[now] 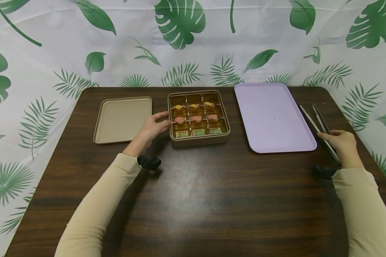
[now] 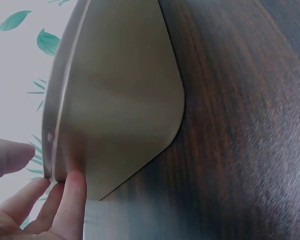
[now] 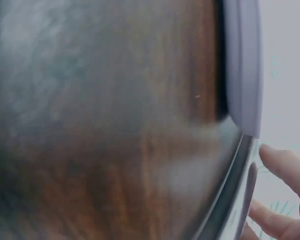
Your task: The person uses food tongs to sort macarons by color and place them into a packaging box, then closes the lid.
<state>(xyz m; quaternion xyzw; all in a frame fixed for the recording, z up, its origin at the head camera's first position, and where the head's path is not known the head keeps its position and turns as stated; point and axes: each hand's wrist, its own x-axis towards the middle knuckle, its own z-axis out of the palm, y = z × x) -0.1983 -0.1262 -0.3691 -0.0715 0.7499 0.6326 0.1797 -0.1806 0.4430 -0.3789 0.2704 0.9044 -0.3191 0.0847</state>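
A square gold tin (image 1: 201, 141) stands mid-table, with a gold divided insert inside. Yellow pieces (image 1: 194, 105) show in its back row, pink pieces (image 1: 196, 118) in the middle and green pieces (image 1: 198, 132) in front. My left hand (image 1: 151, 128) touches the tin's left side with extended fingers; in the left wrist view, fingertips (image 2: 75, 182) rest at its edge while the thumb stays apart. At the right, my right hand (image 1: 342, 144) holds metal tongs (image 1: 315, 125) between thumb and fingers. The right wrist view shows the tongs (image 3: 230, 200) partly, along the tabletop.
Left of the tin lies a shallow gold lid (image 1: 125, 119). A lilac tray (image 1: 275, 117) lies between the tin and the tongs. Behind the dark wooden table (image 1: 193, 200) hangs a white cloth (image 1: 212, 39) with green leaves.
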